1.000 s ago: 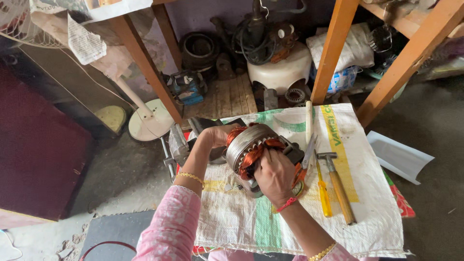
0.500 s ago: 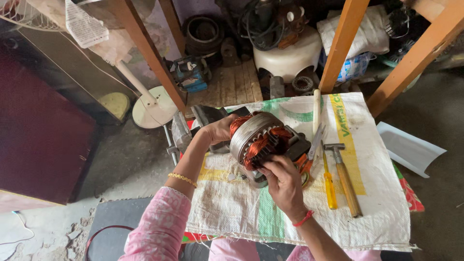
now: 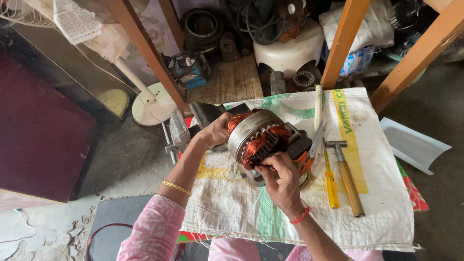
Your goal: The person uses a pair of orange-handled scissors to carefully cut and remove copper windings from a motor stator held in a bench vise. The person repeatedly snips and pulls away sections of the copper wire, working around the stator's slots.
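a: right hand (image 3: 282, 181) nearest, fingertips pinching the copper windings on the motor stator (image 3: 258, 140).
b: stator?
a: on the woven sack (image 3: 367, 212), bore axis tilted toward the person. left hand (image 3: 217, 129) behind, fingers curled on its shell.

Motor stator (image 3: 258, 140): a ring-shaped stack of grey steel laminations with copper-coloured wire windings bulging from both ends and filling the slots of its inner bore. It lies tilted on its side, bore facing the camera, on a white woven sack (image 3: 299, 212) with green and yellow print. A dark housing part, possibly a mount, sits against its far side.
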